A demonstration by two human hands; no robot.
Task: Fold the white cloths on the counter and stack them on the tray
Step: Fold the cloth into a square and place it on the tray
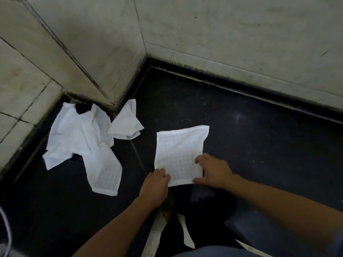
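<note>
A white checked cloth [179,152] lies spread flat on the dark counter [250,138]. My left hand [156,186] pinches its near left corner. My right hand [213,172] rests on its near right edge, thumb under the hem and fingers on top. To the left, a pile of crumpled white cloths [81,141] lies by the wall corner. One smaller bunched cloth [126,125] sits beside the pile. No tray is in view.
Pale tiled walls [222,34] close the counter at the back and left, with a jutting corner [104,93]. A seam [138,156] runs across the counter between the cloths. A white cord [5,230] shows at the lower left edge.
</note>
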